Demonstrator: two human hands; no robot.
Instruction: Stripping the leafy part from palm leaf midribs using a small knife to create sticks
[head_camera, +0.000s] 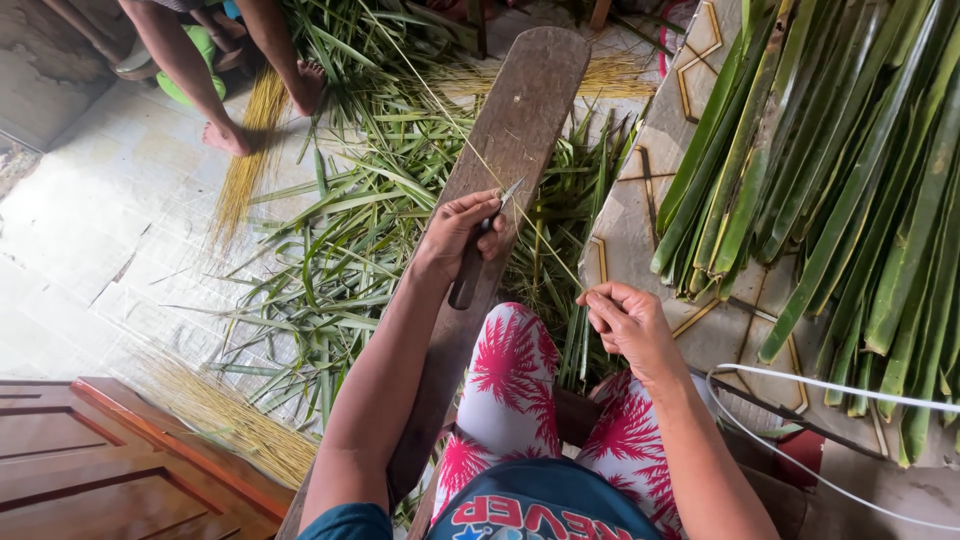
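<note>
Seen from above, a seated person's knees in red-and-white patterned trousers (515, 375) sit nearest. The right hand (632, 322) is closed, pinching the near end of a thin yellowish leaf midrib (470, 145). The left hand (458, 232) grips a small knife (478, 255), its blade touching the midrib over a long wooden board (510, 140) that slopes away from the lap. Cut green leaf strips (340, 260) litter the tiled floor (90, 220) beyond. Whole green fronds (850, 170) lie stacked at right. Farther off, another person's bare feet (228, 138) stand beside a bundle of stripped midribs (250, 160).
</note>
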